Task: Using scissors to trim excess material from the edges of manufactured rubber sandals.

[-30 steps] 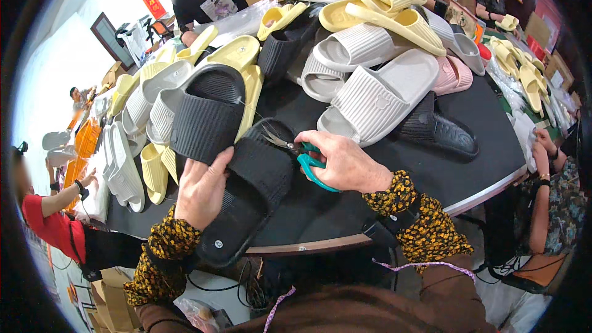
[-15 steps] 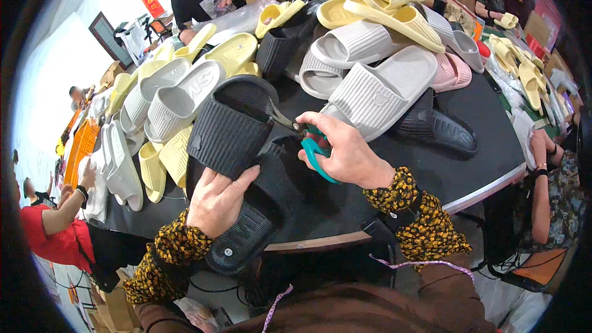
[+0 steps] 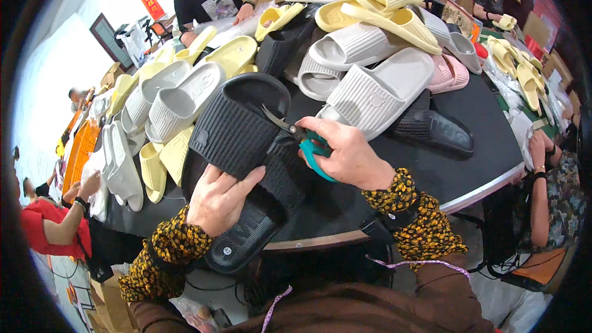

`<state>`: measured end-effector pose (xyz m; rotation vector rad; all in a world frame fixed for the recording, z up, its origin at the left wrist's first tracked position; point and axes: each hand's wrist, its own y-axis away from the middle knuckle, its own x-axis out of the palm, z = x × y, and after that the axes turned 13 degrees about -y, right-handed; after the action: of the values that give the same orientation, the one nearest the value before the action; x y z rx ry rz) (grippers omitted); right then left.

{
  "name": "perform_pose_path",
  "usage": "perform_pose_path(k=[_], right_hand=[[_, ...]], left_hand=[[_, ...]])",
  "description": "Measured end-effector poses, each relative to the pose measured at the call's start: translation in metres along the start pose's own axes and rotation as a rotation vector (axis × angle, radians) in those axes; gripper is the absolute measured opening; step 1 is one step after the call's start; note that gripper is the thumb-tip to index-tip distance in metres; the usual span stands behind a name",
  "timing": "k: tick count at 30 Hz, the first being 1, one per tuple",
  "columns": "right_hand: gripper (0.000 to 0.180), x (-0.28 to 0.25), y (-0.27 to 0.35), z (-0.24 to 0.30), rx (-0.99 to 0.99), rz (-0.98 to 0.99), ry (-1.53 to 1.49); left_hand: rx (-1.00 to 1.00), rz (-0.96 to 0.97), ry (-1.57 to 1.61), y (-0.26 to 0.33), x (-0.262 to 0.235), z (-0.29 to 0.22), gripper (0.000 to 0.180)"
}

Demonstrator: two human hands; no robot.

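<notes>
In my left hand (image 3: 217,200) is a black ribbed slide slipper (image 3: 227,139), its strap facing me and the fingers closed on its lower edge. My right hand (image 3: 354,157) grips scissors with teal handles (image 3: 313,155). Their metal blades point up and left at the right edge of the held slipper; whether they touch it I cannot tell. Below the held slipper, another black slipper (image 3: 237,248) lies near the table's front edge, partly covered by my left hand and the held one.
Grey slippers (image 3: 404,74), yellow slippers (image 3: 237,54) and a pink slipper (image 3: 449,75) are piled across the black table (image 3: 394,176). A black slipper (image 3: 453,132) lies to the right. Co-workers stand beyond the table; a person in red (image 3: 61,222) is at left, another's arm (image 3: 541,191) at right.
The held slipper has turned and tilted slightly to the right. The scissor blades now angle more steeply up along its edge. Both hands have stayed nearly in place.
</notes>
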<state>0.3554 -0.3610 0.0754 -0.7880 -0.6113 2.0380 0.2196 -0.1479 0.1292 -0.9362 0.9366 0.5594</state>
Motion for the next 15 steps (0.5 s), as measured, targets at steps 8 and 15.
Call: perform_pose_path(k=[8,15], right_hand=[[0.039,0.001,-0.001,-0.007,0.098,-0.214,-0.115],[0.041,0.006,0.0,-0.029,0.385,-0.317,-0.359]], left_hand=[[-0.097,0.055,-0.099,-0.001,-0.008,0.0,0.046],[-0.238,-0.156,-0.095,-0.012,-0.02,0.013,0.039]])
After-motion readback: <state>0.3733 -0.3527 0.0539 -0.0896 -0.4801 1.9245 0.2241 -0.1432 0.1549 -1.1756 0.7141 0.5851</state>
